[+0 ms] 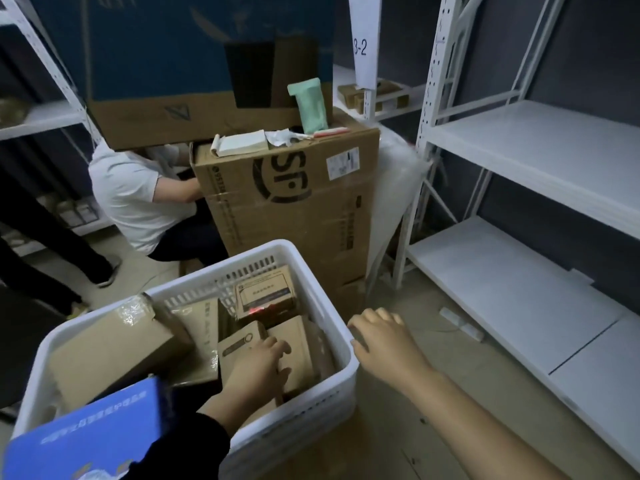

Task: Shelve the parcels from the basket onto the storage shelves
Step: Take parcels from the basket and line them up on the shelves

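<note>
A dim storeroom is seen, with white storage shelves (540,150) along the right; two of their boards are in view. One white basket (304,414) is set on the floor. Five brown parcels (110,344) are counted inside it, and one blue box (93,434) lies at its near left corner. The left hand (258,368) is lowered into the basket, its fingers (277,344) curled over the top edge of a small brown parcel (239,341). The right hand (384,337) is held beside the right rim, fingers loosely bent and holding nothing. One large carton (294,209) stands behind the far corner.

Left hand (258,367): black long sleeve (188,445) reaching wrist (plain fabric). Right hand (384,341): forearm bare.
</note>
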